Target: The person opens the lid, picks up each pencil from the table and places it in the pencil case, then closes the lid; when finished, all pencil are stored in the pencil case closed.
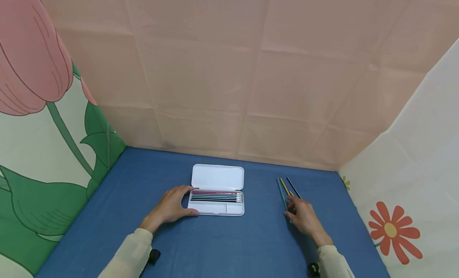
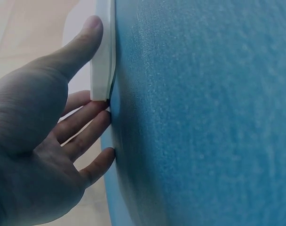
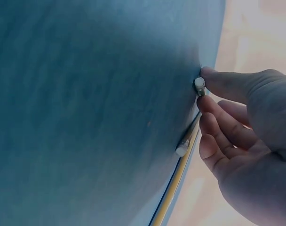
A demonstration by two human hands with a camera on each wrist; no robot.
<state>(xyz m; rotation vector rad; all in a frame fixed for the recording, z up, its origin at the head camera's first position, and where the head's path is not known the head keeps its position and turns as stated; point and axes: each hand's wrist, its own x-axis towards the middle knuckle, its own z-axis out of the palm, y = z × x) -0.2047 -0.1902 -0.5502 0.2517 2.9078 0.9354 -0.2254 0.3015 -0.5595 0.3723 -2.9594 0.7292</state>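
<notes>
A white pencil case (image 1: pixel 209 209) lies open on the blue table, its lid (image 1: pixel 217 177) folded back, with several pencils (image 1: pixel 214 197) in a row inside. My left hand (image 1: pixel 170 205) holds the case's left end, thumb on the near side and fingers at the far side. In the left wrist view the thumb (image 2: pixel 89 37) presses the case wall (image 2: pixel 104 70). To the right, my right hand (image 1: pixel 305 218) pinches a teal pencil (image 1: pixel 281 189) near its white-tipped end (image 3: pixel 199 84) between thumb and index finger. A yellow pencil (image 1: pixel 284 186) and a dark pencil (image 1: pixel 293 187) lie beside it.
The blue tabletop (image 1: pixel 229 250) meets a beige cloth wall (image 1: pixel 233 78) at the back. A printed floral sheet (image 1: pixel 68 150) stands at the left, and a white sheet with a red flower (image 1: pixel 390 230) at the right.
</notes>
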